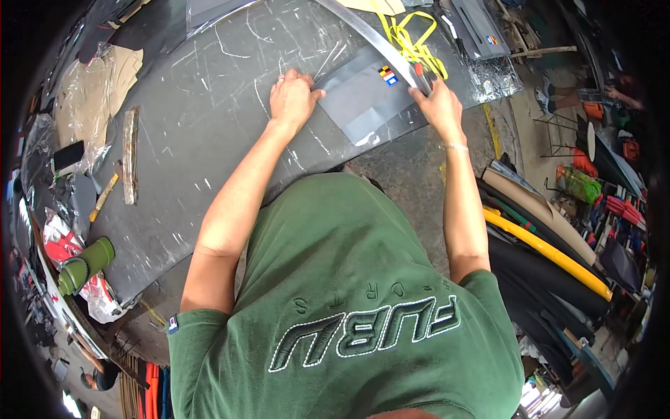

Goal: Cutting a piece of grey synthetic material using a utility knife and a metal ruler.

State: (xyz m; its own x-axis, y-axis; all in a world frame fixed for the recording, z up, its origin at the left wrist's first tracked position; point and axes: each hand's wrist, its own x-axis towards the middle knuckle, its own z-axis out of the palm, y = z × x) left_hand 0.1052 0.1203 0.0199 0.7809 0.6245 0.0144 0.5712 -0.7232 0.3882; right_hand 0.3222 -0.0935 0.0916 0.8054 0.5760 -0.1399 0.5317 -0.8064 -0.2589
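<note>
A flat grey sheet with a small multicoloured patch lies on the dark worktable. My left hand rests on the table at the sheet's left edge, its thumb spread toward the sheet and its other fingers bent on the surface, holding nothing visible. At the sheet's right side, my right hand is closed around a small red-and-dark tool, mostly hidden by the fingers. A long metal strip like a straightedge crosses the sheet's upper right corner and ends beside that hand.
Yellow straps lie beyond the strip. Another grey sheet is at the far right. On the left are brown paper pieces, a worn stick, a phone and a green roll. Material rolls stand right of the table.
</note>
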